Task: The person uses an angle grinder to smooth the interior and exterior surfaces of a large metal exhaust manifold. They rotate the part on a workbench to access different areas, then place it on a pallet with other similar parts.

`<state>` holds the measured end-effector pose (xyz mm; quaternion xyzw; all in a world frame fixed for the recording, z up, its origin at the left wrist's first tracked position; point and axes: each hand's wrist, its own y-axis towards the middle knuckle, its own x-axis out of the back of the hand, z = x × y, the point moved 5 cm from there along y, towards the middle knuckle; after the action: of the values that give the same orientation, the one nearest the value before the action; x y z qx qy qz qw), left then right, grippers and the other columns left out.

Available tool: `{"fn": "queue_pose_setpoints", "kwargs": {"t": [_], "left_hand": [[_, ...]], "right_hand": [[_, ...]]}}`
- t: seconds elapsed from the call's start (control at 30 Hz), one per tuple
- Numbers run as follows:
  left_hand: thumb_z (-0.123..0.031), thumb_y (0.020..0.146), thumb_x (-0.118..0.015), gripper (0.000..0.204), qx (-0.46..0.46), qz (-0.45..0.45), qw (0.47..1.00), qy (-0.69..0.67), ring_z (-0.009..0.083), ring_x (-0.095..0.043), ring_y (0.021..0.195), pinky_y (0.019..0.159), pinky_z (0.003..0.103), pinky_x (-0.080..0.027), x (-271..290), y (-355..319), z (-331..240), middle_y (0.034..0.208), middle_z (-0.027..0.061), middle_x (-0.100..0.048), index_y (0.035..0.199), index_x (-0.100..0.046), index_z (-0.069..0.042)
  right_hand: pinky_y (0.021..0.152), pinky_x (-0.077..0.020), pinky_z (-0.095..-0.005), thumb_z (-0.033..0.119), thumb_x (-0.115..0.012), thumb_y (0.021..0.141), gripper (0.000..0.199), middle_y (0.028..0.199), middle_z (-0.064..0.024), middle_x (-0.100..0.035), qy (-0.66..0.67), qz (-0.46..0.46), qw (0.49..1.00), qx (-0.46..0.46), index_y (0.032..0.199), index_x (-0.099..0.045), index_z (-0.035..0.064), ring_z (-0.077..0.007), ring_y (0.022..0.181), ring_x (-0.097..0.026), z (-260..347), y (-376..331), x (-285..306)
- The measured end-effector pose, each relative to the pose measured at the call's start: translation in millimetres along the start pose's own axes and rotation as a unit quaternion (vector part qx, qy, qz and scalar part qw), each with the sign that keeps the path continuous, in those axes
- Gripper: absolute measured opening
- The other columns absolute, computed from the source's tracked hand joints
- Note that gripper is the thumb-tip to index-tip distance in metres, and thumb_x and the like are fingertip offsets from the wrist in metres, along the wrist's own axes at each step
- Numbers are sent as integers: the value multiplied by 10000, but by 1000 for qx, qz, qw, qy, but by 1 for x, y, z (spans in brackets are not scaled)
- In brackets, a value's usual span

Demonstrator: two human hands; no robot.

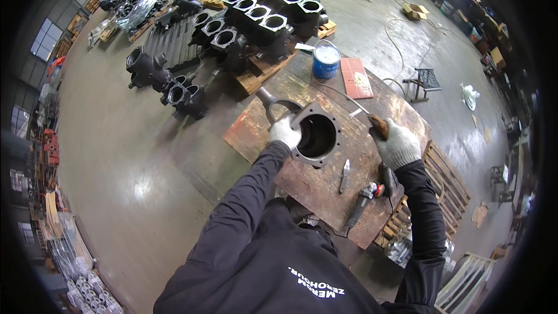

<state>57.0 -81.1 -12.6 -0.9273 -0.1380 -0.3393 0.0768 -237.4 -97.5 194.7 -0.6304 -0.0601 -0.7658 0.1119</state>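
Floor (133, 157): grey concrete; rows of black castings (256, 17) on pallets, upper centre of frame.
Surface (325, 186): rusty steel plate, centre of frame.
Casting (311, 134): black flanged housing with a round bore, lying mid-surface with the flange up.
Can (326, 61): blue, open, at the surface's upper edge beside a red booklet (356, 77).
Left hand (285, 132): gloved, fingers curled over the flange rim, steadying it.
Right hand (397, 145): gloved, fingers closed round a brush (379, 125) handle, just right of the casting.
Tools (363, 197): grinder and small blade, lower surface.
Advice: keep the rim pinned firmly; probably work in short, even strokes.
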Motion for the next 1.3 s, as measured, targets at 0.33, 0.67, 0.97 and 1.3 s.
{"fn": "queue_pose_setpoints", "kwargs": {"t": [0.33, 0.67, 0.97, 1.3], "left_hand": [[-263, 745, -698, 504, 23, 32, 995, 90, 332, -698, 1040, 936, 388, -541, 12, 48, 33, 1091, 202, -727, 1194, -691, -32], [-277, 744, -709, 509, 75, 94, 987, 108, 318, -702, 1044, 926, 385, -544, 45, 105, 84, 1118, 201, -725, 1182, -696, -19], [-257, 779, -701, 530, 88, 130, 983, 97, 318, -688, 1070, 928, 389, -528, 58, 139, 113, 1142, 197, -712, 1242, -645, -6], [-499, 954, -610, 731, -14, -279, 959, 57, 389, -518, 1305, 1094, 426, -413, 90, 13, 93, 1417, 265, -523, 1441, -443, 20]], "right_hand": [[726, -542, -477, 430, -681, 913, 418, 869, -249, -696, 319, -71, 942, -72, 1105, -649, 60, -432, 836, -686, -60, -123, -51], [870, -545, -389, 266, -631, 966, 321, 1106, -199, -709, 255, 70, 947, -180, 1248, -651, 115, -354, 1037, -687, -121, -223, -208], [792, -561, -404, 337, -694, 921, 313, 983, -210, -712, 408, -67, 882, -226, 1157, -667, 134, -397, 932, -694, -105, -210, -221], [722, -571, -407, 300, -714, 907, 303, 868, -209, -721, 333, -65, 930, -144, 1123, -648, 98, -371, 840, -722, -91, -184, -172]]}}
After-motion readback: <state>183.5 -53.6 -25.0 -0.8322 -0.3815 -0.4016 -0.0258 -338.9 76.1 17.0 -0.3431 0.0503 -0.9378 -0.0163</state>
